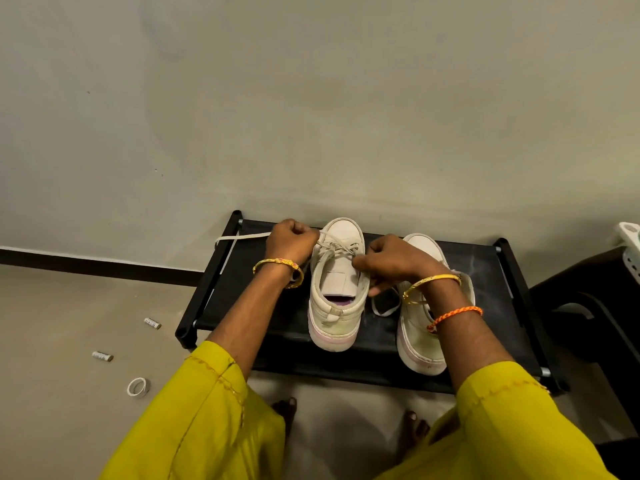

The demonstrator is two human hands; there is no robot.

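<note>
Left hand (pixel 292 239) is fisted round the lace (pixel 242 236) and holds it taut out to the left from the upper eyelets of the white sneaker (pixel 337 306). The loose end runs past the left rail of the black rack (pixel 485 271). Right hand (pixel 388 261) is curled too, thumb and fingers pinching the other run of lace at the right side of the lacing, just beside the tongue. A slack loop of lace hangs below that hand, between the two shoes.

The sneaker stands upright on the rack, roughly mid-rack, toe to the wall (pixel 311 98), heel to the person. The second sneaker (pixel 420 344) stands just beside it on the right, facing the same way, partly hidden under the right forearm.

There is a gold bangle on each wrist and an orange thread band (pixel 455 317) on the right forearm. Both arms have yellow sleeves. Bare toes (pixel 285 408) show on the floor (pixel 52 323) by the rack's near edge.

On the floor left of the rack, well apart from it, lie two small batteries (pixel 152 323) and, nearer the person, a tape roll (pixel 138 387). A white plastic piece (pixel 630 247) is cut off at the right edge; I can't tell what it is.
</note>
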